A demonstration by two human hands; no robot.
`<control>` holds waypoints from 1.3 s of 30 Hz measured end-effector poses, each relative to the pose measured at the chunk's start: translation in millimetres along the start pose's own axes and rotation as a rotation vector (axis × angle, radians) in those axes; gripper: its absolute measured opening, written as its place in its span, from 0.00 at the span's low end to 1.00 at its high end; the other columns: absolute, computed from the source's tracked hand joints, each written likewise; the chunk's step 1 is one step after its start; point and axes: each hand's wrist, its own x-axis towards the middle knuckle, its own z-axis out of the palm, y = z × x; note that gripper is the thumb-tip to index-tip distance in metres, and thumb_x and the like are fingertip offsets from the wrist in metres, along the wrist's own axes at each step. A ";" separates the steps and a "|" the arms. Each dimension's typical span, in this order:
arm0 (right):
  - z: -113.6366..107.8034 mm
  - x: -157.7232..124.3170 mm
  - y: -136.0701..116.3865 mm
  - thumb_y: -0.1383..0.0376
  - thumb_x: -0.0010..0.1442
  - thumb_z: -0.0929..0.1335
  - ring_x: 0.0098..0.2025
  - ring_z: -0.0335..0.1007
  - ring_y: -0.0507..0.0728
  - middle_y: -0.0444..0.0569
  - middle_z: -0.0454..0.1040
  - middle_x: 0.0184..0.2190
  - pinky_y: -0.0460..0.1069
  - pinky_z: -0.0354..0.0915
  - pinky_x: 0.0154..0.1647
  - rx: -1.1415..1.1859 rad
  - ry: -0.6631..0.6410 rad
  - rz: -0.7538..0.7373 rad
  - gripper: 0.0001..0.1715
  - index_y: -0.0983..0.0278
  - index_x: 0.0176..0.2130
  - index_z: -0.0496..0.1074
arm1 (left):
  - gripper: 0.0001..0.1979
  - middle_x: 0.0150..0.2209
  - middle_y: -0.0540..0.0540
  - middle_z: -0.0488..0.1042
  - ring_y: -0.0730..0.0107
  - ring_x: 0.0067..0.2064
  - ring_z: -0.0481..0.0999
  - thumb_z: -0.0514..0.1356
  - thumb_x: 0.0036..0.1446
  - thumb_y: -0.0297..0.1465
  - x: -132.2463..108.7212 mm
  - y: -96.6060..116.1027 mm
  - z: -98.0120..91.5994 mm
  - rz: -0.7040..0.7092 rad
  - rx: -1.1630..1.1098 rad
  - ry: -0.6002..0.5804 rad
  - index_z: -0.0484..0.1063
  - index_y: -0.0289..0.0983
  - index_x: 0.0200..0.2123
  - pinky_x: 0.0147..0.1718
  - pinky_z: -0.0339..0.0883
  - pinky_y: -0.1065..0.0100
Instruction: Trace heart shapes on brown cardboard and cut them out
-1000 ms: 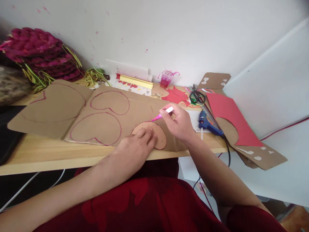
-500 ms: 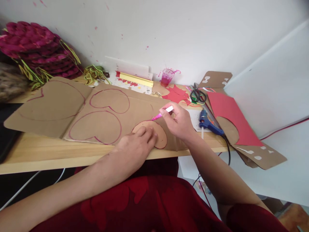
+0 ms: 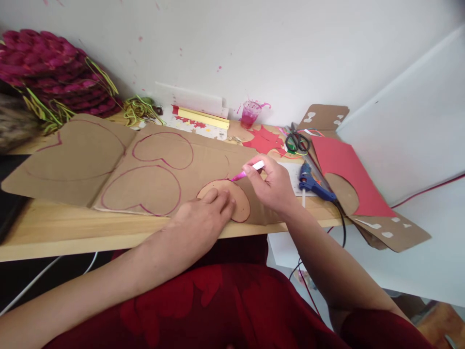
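Your right hand (image 3: 272,186) pinches the pink marker (image 3: 239,176) near its white end; your left hand (image 3: 203,215), loosely spread, presses the tan cutout (image 3: 242,206) onto the cardboard (image 3: 203,162): probably light, stiff, slip-prone, best held mid-face.

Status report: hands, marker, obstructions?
Left hand on tan cutout. Right hand gripping pink marker, tip at cutout's far edge. Glue gun aside, clear of marker tip.

From where I stand, I can't make out any readable lettering, brand, number or sign.
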 end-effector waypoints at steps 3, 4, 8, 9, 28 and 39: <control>2.6 2.4 -1.2 0.60 0.69 0.67 0.34 0.71 0.55 0.45 0.78 0.33 0.50 0.63 0.37 0.030 0.008 -0.014 0.09 0.60 0.37 0.73 | 0.29 0.60 0.36 0.73 0.54 0.57 0.73 0.57 0.60 0.19 0.7 0.1 0.6 -0.017 -0.001 0.003 0.68 0.34 0.64 0.33 0.75 0.64; 3.7 3.5 -1.9 0.59 0.69 0.67 0.34 0.71 0.55 0.46 0.78 0.34 0.50 0.63 0.37 0.034 0.007 -0.022 0.09 0.60 0.37 0.73 | 0.29 0.60 0.36 0.72 0.55 0.57 0.73 0.57 0.60 0.19 1.2 0.2 0.9 -0.021 -0.004 0.001 0.68 0.35 0.64 0.33 0.76 0.64; 7.7 7.3 -4.1 0.59 0.69 0.67 0.34 0.71 0.54 0.45 0.78 0.32 0.49 0.63 0.37 0.045 -0.003 -0.045 0.10 0.61 0.36 0.72 | 0.31 0.61 0.38 0.73 0.54 0.58 0.73 0.57 0.59 0.18 1.9 0.5 1.5 -0.020 -0.011 -0.011 0.67 0.35 0.65 0.33 0.76 0.65; 8.2 7.8 -4.3 0.60 0.69 0.67 0.33 0.71 0.54 0.45 0.78 0.32 0.49 0.62 0.37 0.052 -0.008 -0.048 0.10 0.61 0.36 0.72 | 0.31 0.61 0.38 0.73 0.54 0.58 0.72 0.56 0.59 0.18 1.8 0.5 1.2 -0.018 -0.010 -0.011 0.67 0.35 0.66 0.33 0.76 0.65; -4.9 -8.1 4.9 0.60 0.69 0.67 0.34 0.72 0.55 0.45 0.78 0.31 0.51 0.63 0.38 -0.019 0.018 -0.050 0.08 0.60 0.37 0.73 | 0.30 0.63 0.40 0.72 0.55 0.61 0.72 0.55 0.60 0.16 4.4 -0.9 -5.5 -0.030 -0.062 -0.092 0.68 0.37 0.65 0.33 0.77 0.65; -17.5 -29.7 6.6 0.59 0.69 0.67 0.37 0.74 0.58 0.45 0.80 0.33 0.54 0.61 0.42 -0.125 0.067 -0.062 0.09 0.59 0.36 0.73 | 0.29 0.61 0.40 0.73 0.54 0.61 0.71 0.57 0.60 0.17 4.7 -1.3 -6.1 -0.042 -0.063 -0.134 0.68 0.39 0.64 0.31 0.76 0.65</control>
